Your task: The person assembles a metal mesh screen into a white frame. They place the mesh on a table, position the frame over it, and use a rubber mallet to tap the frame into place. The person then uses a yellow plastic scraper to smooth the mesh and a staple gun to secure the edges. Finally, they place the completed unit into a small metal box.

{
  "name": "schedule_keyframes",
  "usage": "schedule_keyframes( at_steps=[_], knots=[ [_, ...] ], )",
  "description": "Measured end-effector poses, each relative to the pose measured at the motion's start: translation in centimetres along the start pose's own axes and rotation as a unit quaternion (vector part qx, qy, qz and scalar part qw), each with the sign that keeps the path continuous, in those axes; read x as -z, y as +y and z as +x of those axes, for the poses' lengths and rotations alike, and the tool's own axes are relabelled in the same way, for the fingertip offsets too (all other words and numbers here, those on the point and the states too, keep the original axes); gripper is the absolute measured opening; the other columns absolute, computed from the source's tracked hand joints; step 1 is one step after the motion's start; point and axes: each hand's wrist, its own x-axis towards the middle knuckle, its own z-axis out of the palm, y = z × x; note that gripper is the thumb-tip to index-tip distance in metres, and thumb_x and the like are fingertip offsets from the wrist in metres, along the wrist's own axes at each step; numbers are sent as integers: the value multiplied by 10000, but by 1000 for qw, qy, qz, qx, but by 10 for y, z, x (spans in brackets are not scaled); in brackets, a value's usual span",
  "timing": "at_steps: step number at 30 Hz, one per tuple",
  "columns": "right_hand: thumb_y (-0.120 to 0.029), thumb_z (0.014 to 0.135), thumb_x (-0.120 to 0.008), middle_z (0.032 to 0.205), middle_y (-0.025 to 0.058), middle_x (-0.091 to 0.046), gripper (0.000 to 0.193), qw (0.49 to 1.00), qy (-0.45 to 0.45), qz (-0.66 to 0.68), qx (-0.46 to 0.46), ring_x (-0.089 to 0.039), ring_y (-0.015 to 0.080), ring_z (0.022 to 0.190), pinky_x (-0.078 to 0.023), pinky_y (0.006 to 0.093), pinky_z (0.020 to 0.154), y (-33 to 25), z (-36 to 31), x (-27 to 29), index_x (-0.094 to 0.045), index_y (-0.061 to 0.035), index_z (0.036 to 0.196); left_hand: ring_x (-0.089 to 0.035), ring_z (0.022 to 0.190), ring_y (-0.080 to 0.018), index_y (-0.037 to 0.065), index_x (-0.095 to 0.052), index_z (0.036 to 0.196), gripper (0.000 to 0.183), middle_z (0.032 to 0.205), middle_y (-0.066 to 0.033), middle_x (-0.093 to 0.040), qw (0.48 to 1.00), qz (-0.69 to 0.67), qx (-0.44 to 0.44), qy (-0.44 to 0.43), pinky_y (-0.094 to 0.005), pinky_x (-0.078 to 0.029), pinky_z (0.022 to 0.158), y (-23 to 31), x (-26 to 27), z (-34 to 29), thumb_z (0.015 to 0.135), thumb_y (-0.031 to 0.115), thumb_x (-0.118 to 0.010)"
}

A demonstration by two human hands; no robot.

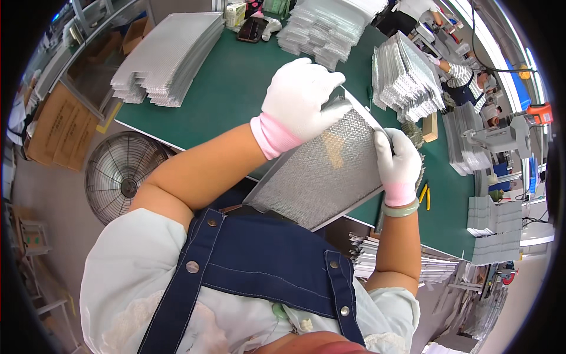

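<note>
A grey metal mesh panel (321, 177) with a thin pale frame is tilted between my body and the green table. A tan patch shows on its mesh. My left hand (300, 97), in a white glove with a pink cuff, is closed at the panel's far upper corner, thumb against the edge. What lies under those fingers is partly hidden. My right hand (398, 159), gloved the same way with greyish fingertips, grips the panel's right edge near that corner, thumb on the mesh side.
Stacks of silvery mesh panels stand on the green table (224, 88): a left stack (171, 53), a middle stack (324, 29) and a right stack (407, 76). Yellow-handled pliers (425, 196) lie at right, a phone (252, 29) at the back. A floor fan (127, 177) stands left; co-workers are far right.
</note>
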Motion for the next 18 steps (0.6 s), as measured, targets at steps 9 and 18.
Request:
schedule_keyframes(
  at_steps=[9, 18],
  knots=[
    [-233, 897, -703, 743, 104, -672, 200, 998, 2, 49, -30, -652, 216, 655, -506, 298, 635, -1, -4, 3, -724, -35, 924, -623, 774, -219, -14, -670, 1013, 228, 912, -106, -662, 988, -130, 79, 34, -344, -508, 728, 15, -18, -19, 822, 98, -725],
    [-247, 892, -709, 772, 105, -680, 215, 999, -11, 39, -21, -656, 224, 677, -509, 304, 664, -3, -3, 10, -729, -40, 949, -639, 985, -112, -29, -529, 1352, 484, 1127, -76, -650, 872, -391, 259, -138, -256, -509, 888, 7, 0, -18, 891, 14, -669]
  ],
)
